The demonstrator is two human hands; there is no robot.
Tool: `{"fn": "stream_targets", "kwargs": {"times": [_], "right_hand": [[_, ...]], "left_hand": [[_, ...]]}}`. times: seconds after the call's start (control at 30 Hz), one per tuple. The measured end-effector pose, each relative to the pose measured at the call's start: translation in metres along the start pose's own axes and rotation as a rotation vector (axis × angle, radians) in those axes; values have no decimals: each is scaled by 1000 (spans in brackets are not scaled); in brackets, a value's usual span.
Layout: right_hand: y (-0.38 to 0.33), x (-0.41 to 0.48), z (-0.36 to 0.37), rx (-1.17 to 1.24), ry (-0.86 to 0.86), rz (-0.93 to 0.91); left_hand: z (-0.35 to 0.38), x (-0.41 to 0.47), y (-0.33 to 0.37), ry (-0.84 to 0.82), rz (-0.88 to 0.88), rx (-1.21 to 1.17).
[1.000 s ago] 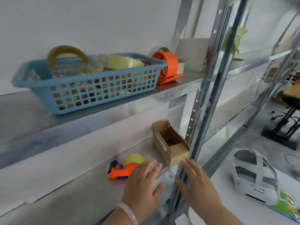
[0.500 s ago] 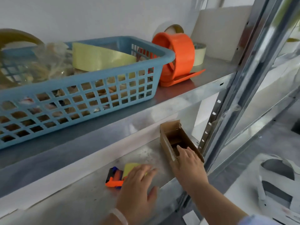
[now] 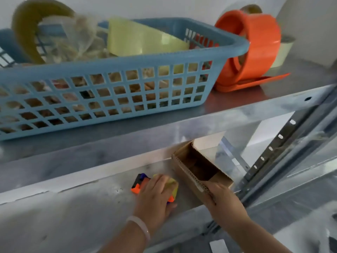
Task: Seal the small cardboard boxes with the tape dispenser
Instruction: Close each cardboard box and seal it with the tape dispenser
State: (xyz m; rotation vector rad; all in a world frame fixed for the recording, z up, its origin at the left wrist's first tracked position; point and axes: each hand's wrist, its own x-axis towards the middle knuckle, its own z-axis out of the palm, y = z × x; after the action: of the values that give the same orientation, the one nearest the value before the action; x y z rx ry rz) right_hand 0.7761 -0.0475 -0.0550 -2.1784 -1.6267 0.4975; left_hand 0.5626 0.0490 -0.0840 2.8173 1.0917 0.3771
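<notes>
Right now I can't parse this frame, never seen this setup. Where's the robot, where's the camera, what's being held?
There is no robot here: a person works with two bare hands. The picture comes from one wide-angle camera worn on the head, looking forward and down, so both arms enter from the bottom edge. On the lower shelf, the left hand lies over a small tape dispenser and grips it. The right hand holds the near end of an open cardboard box with its fingers. On the upper shelf stand a blue basket of tape rolls and a big orange tape dispenser.
</notes>
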Motion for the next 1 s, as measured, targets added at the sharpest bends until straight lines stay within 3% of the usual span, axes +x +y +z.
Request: {"fn": "stream_targets", "kwargs": {"times": [0.33, 0.43, 0.6, 0.77, 0.9, 1.0], "right_hand": [[-13, 11, 3, 37, -161, -190], [-13, 14, 0, 29, -224, -227], [-11, 23, -5, 137, -277, -206], [-20, 47, -4, 169, -332, -127], [-22, 53, -8, 158, -416, -121], [-21, 56, -9, -9, -443, -154]], "left_hand": [[-20, -42, -58, 37, 177, 52], [-31, -54, -64, 24, 45, -117], [-45, -44, -35, 144, -329, -422], [-48, -30, -18, 39, -357, -511], [-54, -22, -22, -83, -236, -381], [-55, -10, -27, -177, -183, -271]]}}
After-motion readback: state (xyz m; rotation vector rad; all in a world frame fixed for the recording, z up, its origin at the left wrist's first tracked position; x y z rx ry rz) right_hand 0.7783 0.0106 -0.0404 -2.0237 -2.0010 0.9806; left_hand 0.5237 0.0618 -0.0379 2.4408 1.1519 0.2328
